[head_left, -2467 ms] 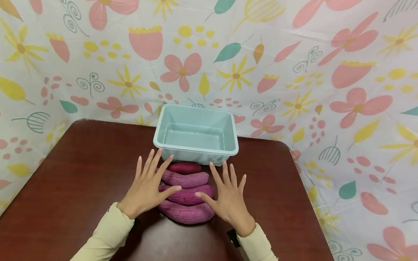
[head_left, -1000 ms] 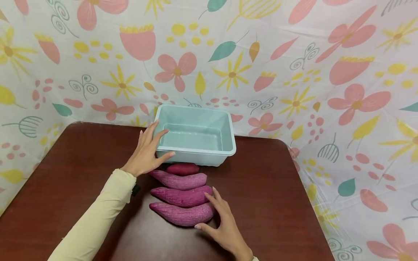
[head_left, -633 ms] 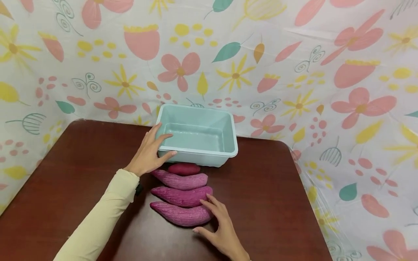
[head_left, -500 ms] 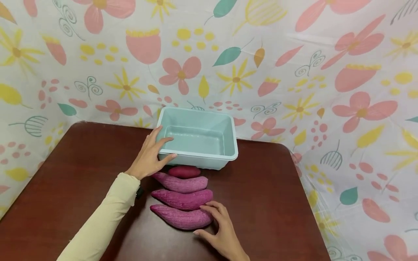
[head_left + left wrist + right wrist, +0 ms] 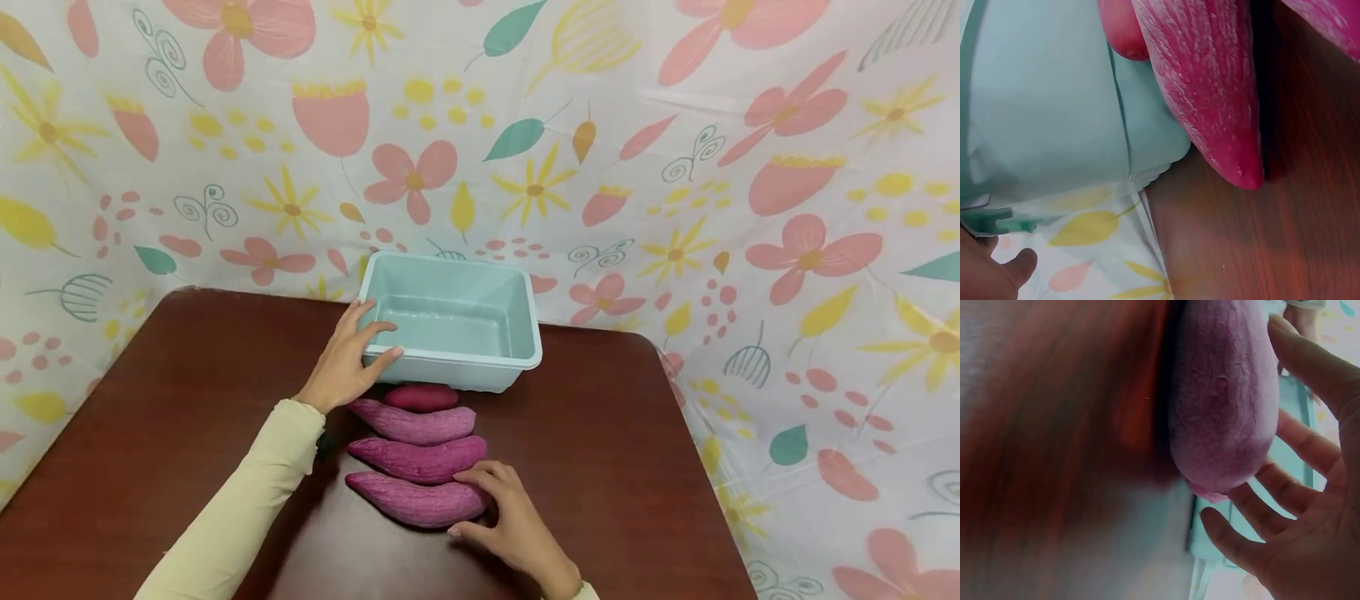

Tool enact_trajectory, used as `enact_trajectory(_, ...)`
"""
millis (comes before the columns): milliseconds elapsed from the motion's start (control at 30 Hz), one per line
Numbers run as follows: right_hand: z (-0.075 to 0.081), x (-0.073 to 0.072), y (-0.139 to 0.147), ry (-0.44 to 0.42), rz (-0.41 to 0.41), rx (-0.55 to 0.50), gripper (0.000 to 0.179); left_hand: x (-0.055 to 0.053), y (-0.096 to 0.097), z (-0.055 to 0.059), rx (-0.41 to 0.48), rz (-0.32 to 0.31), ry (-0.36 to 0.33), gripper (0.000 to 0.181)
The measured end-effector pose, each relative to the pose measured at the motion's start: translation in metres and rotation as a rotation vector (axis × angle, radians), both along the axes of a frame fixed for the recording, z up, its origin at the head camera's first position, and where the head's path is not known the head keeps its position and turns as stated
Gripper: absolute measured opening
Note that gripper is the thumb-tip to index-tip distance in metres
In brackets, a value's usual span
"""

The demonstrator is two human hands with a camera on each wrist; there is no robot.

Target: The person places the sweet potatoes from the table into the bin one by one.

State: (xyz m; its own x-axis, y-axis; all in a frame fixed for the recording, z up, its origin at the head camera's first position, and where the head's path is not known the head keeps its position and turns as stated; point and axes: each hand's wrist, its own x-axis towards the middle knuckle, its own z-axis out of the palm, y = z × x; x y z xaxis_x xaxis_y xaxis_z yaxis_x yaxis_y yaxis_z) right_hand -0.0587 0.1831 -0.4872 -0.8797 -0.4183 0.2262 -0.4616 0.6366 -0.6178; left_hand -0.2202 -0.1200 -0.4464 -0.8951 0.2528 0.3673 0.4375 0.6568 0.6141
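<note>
In the head view, my left hand [image 5: 339, 367] holds the left front corner of a pale blue plastic tub [image 5: 457, 357], fingers over the rim and thumb along the outer front wall. My right hand [image 5: 521, 525] surrounds the right end of the nearest purple sweet potato [image 5: 420, 502], fingers over its far side, thumb at its near edge. In the right wrist view the fingers [image 5: 1288, 487] are spread and softly bent beside that sweet potato [image 5: 1225, 394]. Two more purple sweet potatoes, a middle one [image 5: 420, 460] and a paler one [image 5: 420, 423], lie behind it.
A smaller dark red sweet potato [image 5: 422, 397] lies against the tub's front. All of these rest on a dark brown table [image 5: 615, 467] with rounded back corners. A floral cloth [image 5: 465, 125] hangs behind and around the table.
Both hands were spread above the sweet potatoes. My left hand has since moved back to the tub's corner, and my right hand has come down around the nearest sweet potato's right end.
</note>
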Motion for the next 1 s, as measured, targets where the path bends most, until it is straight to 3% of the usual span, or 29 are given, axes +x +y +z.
enact_trajectory(200, -0.0031, -0.005, 0.0046, 0.038, 0.038, -0.009, 0.055, 0.0017, 0.004, -0.0035, -0.006, 0.03, 0.016, 0.042)
enact_trajectory(533, -0.0064, -0.0051, 0.0031, -0.083, 0.1, -0.017, 0.052, 0.0032, 0.008, -0.0041, 0.017, 0.071, 0.041, 0.039)
enact_trajectory(1000, -0.0074, -0.0022, 0.0059, -0.16, 0.134, -0.075, 0.049, 0.007, 0.0106, -0.0033, 0.053, 0.097, -0.054, 0.035)
